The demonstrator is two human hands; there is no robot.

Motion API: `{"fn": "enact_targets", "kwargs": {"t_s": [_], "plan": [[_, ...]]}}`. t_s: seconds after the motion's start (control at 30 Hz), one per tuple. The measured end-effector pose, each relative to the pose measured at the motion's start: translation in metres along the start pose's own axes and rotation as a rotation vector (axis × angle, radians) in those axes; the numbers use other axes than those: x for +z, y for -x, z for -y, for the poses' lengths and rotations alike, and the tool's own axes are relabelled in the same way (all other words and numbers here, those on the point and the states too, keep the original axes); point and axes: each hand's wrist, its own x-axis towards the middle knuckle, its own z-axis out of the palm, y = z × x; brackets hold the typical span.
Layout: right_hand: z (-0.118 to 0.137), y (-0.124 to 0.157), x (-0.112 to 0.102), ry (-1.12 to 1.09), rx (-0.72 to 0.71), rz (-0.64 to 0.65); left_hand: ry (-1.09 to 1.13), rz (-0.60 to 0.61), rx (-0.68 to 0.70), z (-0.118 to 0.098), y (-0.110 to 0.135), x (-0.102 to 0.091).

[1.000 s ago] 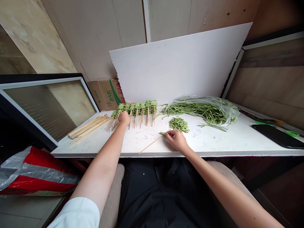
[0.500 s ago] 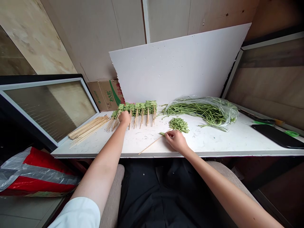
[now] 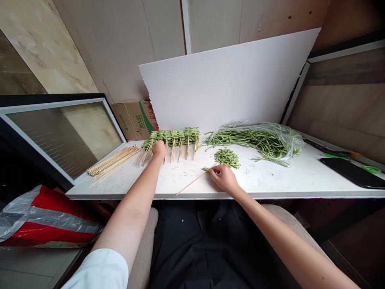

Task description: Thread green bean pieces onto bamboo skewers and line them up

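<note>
My left hand [image 3: 159, 149] is closed among the stick ends of the skewered green bean pieces [image 3: 177, 135], which stand in a row at the back of the table. Its fingertips are hidden, and I cannot make out what they grip. In front of me, my right hand [image 3: 223, 177] pinches a short green bean piece [image 3: 205, 169] near the tabletop. A bare bamboo skewer [image 3: 191, 184] lies slantwise by those fingers, its far end passing beside them. Just beyond the right hand is a small heap of cut green bean pieces [image 3: 227, 157].
Loose bamboo skewers [image 3: 112, 162] lie at the table's left end. Long green beans [image 3: 249, 138] in a clear plastic bag are at the back right. A black phone-like slab [image 3: 351, 172] lies far right. A cardboard box [image 3: 130, 120] and white board [image 3: 228, 88] stand behind.
</note>
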Motion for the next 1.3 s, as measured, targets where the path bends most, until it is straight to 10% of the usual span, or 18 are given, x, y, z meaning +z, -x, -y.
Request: {"fn": "enact_targets", "kwargs": {"t_s": [1.3], "plan": [[0.0013,0.0003,-0.0013,0.017,0.001,0.017,0.039,-0.026,-0.019,0.0021,-0.0026,0.0072]]}}
